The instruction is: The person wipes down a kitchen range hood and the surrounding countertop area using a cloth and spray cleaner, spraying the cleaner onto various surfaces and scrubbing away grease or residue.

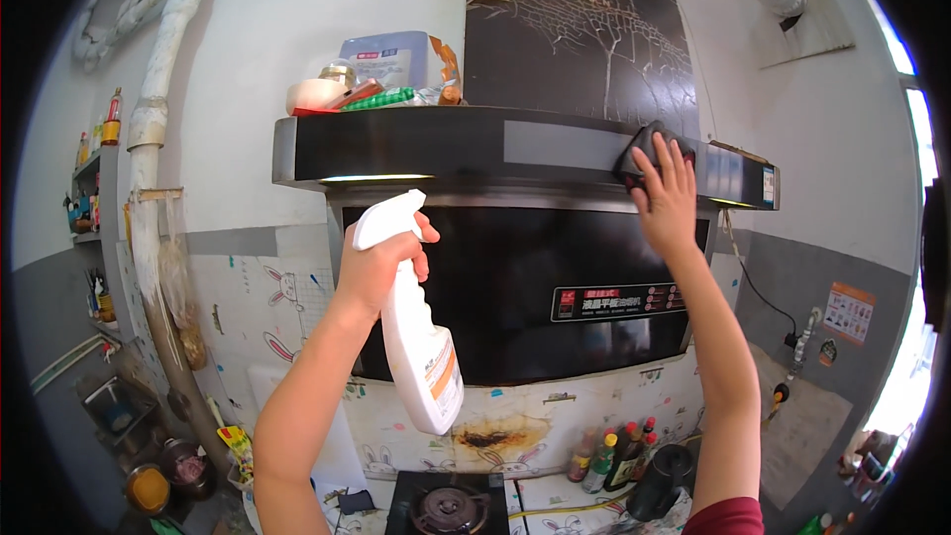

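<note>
A white trigger spray bottle [420,342] with an orange-banded label hangs tilted from my left hand [383,264], whose fingers wrap its neck below the nozzle. Behind it stands a black range hood [505,253] with a glossy front panel. My right hand [665,197] presses a dark cloth [639,152] against the right part of the hood's upper front ledge [446,137]. The fingers are spread over the cloth and partly hide it. Above the ledge rises a dark chimney cover [565,52] with a tree pattern.
A plastic package [386,59], a bowl [316,95] and other items rest on the hood's top left. Below are a gas burner [449,511], sauce bottles [600,464] and a black kettle [661,479]. A white pipe [152,119] runs down the left wall; a cable [765,297] hangs at right.
</note>
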A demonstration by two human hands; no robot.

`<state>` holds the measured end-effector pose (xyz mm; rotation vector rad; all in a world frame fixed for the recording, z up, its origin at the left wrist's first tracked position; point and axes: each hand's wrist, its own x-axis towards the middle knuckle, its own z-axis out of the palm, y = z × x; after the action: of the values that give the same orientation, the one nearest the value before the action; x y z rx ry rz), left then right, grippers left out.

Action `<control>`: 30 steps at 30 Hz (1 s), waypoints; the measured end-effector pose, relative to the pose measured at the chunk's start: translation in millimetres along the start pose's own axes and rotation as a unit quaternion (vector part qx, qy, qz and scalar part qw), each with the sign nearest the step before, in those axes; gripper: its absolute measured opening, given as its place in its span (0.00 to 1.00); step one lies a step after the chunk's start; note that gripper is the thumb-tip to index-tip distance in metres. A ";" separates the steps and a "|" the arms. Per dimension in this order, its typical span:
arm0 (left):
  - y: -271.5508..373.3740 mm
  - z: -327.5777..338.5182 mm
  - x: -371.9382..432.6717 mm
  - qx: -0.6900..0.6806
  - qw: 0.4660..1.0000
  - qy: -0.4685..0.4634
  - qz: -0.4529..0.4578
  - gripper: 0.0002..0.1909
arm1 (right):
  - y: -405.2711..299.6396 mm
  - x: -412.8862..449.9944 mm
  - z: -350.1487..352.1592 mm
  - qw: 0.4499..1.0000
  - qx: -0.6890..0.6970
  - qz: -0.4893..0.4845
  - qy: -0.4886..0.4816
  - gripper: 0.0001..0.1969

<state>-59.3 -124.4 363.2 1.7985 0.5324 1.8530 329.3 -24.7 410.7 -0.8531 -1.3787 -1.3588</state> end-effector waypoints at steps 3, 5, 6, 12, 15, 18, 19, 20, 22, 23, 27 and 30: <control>-3.9 26.2 2.9 0.008 1.000 -0.001 0.000 0.13 | -49.6 13.9 3.2 0.996 0.054 -0.066 0.021 0.27; -8.4 45.2 4.0 0.026 1.000 0.002 -0.005 0.14 | -87.7 30.9 15.8 0.991 0.057 -0.111 0.050 0.26; -12.1 53.9 5.1 0.021 1.000 0.010 -0.002 0.14 | -102.7 36.6 21.1 0.987 0.072 -0.135 0.057 0.25; -29.6 117.3 18.0 0.006 1.000 0.005 -0.015 0.15 | -93.9 45.6 24.9 0.958 0.163 -0.229 0.063 0.27; -40.5 145.7 24.1 0.003 1.000 -0.007 -0.015 0.15 | -35.3 27.7 21.8 0.970 0.118 -0.205 0.057 0.30; -46.8 179.8 31.2 0.026 0.999 -0.026 -0.014 0.15 | 27.2 9.1 11.6 0.981 0.083 -0.174 0.034 0.30; -48.6 190.3 33.3 0.028 0.999 -0.026 -0.015 0.15 | 45.4 3.2 6.6 0.983 0.081 -0.162 0.029 0.31; -50.3 199.4 35.0 0.027 0.999 -0.029 -0.009 0.15 | 63.3 -2.6 3.7 0.986 0.077 -0.147 0.024 0.32; -52.2 215.5 38.4 0.025 0.999 -0.029 -0.005 0.14 | 100.2 -15.0 -3.4 0.991 0.062 -0.115 0.008 0.33; -52.4 219.9 39.2 0.026 0.999 -0.028 -0.004 0.14 | 118.2 -21.5 -6.1 0.994 0.052 -0.100 -0.002 0.34; -48.1 231.8 37.4 0.043 0.999 -0.031 -0.004 0.13 | 199.4 -61.1 -15.8 1.000 0.023 -0.006 -0.005 0.39; -44.6 225.0 33.7 0.052 0.998 -0.047 -0.007 0.14 | 251.9 -88.5 -20.4 0.997 0.015 0.071 0.012 0.33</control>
<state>168.5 -83.0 375.1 1.9348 0.6143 1.7505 595.6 0.6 397.6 -0.8943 -1.2915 -1.2336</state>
